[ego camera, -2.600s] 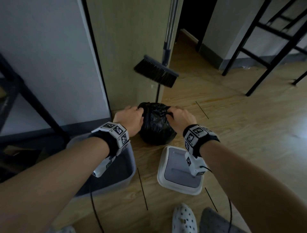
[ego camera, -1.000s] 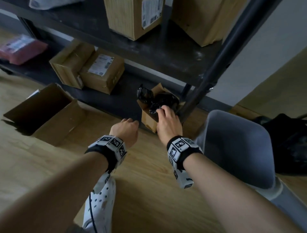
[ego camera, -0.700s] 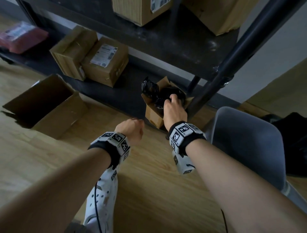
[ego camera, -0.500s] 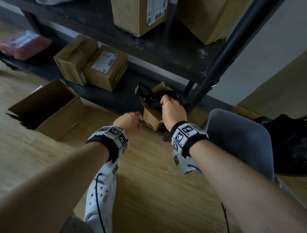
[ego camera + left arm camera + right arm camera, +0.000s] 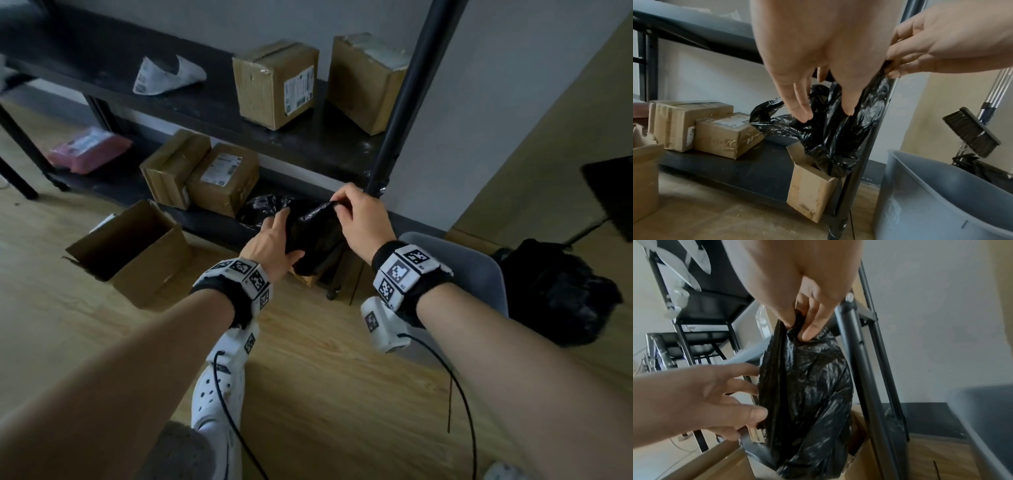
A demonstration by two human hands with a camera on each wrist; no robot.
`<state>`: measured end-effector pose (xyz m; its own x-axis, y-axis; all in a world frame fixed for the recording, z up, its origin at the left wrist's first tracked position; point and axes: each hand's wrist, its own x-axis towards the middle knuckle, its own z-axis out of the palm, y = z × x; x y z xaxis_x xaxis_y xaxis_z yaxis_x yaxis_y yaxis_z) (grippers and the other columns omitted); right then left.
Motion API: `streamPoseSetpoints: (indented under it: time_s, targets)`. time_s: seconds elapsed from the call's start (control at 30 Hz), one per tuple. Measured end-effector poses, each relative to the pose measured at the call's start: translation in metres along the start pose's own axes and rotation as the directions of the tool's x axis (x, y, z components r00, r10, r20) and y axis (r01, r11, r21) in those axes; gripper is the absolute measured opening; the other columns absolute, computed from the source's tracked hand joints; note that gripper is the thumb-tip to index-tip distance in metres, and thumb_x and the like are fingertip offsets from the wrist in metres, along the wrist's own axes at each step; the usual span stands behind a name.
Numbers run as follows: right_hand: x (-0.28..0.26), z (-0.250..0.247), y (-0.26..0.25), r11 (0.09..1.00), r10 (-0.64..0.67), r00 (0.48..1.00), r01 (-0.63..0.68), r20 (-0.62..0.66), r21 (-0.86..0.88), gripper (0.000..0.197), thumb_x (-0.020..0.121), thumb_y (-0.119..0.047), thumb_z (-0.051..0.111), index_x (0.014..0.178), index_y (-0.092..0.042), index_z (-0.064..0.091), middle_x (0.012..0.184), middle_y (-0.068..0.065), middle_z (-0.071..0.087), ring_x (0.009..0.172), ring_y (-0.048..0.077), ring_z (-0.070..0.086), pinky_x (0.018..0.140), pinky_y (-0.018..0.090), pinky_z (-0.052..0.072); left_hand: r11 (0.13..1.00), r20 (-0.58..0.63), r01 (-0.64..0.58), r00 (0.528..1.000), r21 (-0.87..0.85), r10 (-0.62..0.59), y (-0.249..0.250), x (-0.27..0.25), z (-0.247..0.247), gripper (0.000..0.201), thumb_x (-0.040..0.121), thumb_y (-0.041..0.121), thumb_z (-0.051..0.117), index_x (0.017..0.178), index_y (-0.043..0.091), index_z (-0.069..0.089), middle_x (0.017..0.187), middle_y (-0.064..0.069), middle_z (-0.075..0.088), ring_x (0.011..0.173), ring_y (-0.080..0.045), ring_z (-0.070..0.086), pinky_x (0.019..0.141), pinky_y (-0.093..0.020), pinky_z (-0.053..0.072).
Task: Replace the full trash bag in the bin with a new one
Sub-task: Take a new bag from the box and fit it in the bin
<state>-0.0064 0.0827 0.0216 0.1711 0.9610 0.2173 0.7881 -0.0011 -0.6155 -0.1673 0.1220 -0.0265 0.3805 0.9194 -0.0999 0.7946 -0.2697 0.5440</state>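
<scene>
In the middle of the head view, the right hand (image 5: pixel 364 219) pinches the top of a new bag (image 5: pixel 313 236), black and crinkly. In the right wrist view the thumb and fingers (image 5: pixel 812 331) are curled tight on a bunched bit of the bag's top edge, near the top middle of the frame. The rest of the bag hangs down from there. Its bottom end still sits in a small box (image 5: pixel 809 193) at the lower middle of the left wrist view.

The left hand (image 5: pixel 270 246) is just left of the bag. Its fingers (image 5: pixel 801 104) are straight and spread apart. The fingertips touch the side of the bag, lower than the pinch of the right hand. In the right wrist view the left hand (image 5: pixel 701 400) comes in from the left edge, and its fingers and thumb press on the bag's side.

The gray bin (image 5: pixel 479 270) is at the right of the head view, just under the right wrist. The full bag (image 5: pixel 555 291) sits on the floor at the far right, just beside the bin. A broom (image 5: pixel 970 131) hangs at the right of the left wrist view. Taped boxes (image 5: pixel 202 174) sit on the dark shelf (image 5: pixel 308 147) behind the hands, and an open box (image 5: pixel 133 250) lies on the floor at the left.
</scene>
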Motion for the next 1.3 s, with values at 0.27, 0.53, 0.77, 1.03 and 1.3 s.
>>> streamPoseSetpoints:
  time_s: [0.27, 0.53, 0.77, 1.03, 1.3]
  targets:
    - [-0.065, -0.088, 0.002, 1.0, -0.003, 0.997, 0.005, -0.072, 0.026, 0.014, 0.09, -0.01, 0.055, 0.1, -0.012, 0.064, 0.093, 0.003, 0.067, 0.084, 0.011, 0.056, 0.078, 0.021, 0.043, 0.975, 0.11, -0.183, 0.979, 0.128, 0.169, 0.055, -0.038, -0.028, 0.024, 0.091, 0.024, 0.054, 0.109, 0.015, 0.068, 0.108, -0.009, 0.068, 0.1, -0.026, 0.062, 0.077, -0.028, 0.047]
    - [-0.123, -0.157, 0.048, 0.984, 0.168, 0.976, -0.175, -0.139, -0.041, 0.012, 0.085, -0.007, 0.059, 0.09, -0.012, 0.068, 0.088, 0.004, 0.068, 0.082, 0.018, 0.061, 0.084, 0.033, 0.051, 0.929, 0.077, -0.361, 0.932, 0.078, 0.355, 0.123, -0.061, -0.023, 0.036, 0.087, 0.005, 0.046, 0.112, 0.018, 0.068, 0.119, -0.009, 0.066, 0.108, -0.023, 0.062, 0.084, -0.021, 0.044]
    - [-0.156, -0.178, 0.102, 0.937, 0.343, 0.927, -0.35, -0.151, -0.018, 0.022, 0.083, 0.002, 0.056, 0.095, -0.01, 0.069, 0.098, 0.01, 0.071, 0.096, 0.025, 0.065, 0.09, 0.033, 0.05, 0.857, 0.117, -0.508, 0.86, 0.085, 0.497, 0.165, -0.054, 0.008, 0.027, 0.087, 0.008, 0.055, 0.107, 0.016, 0.071, 0.11, -0.006, 0.07, 0.101, -0.02, 0.064, 0.088, -0.022, 0.044]
    - [-0.149, -0.171, 0.125, 0.935, 0.354, 0.933, -0.352, 0.067, -0.035, 0.064, 0.074, -0.009, 0.074, 0.133, -0.012, 0.05, 0.133, 0.01, 0.056, 0.125, 0.023, 0.051, 0.105, 0.03, 0.04, 0.824, 0.073, -0.565, 0.821, -0.034, 0.566, 0.202, -0.037, 0.037, 0.019, 0.088, 0.015, 0.059, 0.1, 0.011, 0.073, 0.102, -0.005, 0.073, 0.093, -0.013, 0.064, 0.079, -0.009, 0.035]
    - [-0.122, -0.154, 0.113, 0.887, 0.454, 0.884, -0.46, 0.112, 0.034, 0.07, 0.057, -0.056, 0.08, 0.116, -0.02, 0.065, 0.116, -0.002, 0.066, 0.109, 0.014, 0.059, 0.095, 0.032, 0.048, 0.839, 0.051, -0.508, 0.849, -0.197, 0.526, 0.22, -0.03, 0.054, 0.012, 0.084, 0.017, 0.064, 0.091, 0.01, 0.071, 0.083, 0.0, 0.069, 0.079, -0.013, 0.065, 0.076, -0.025, 0.052]
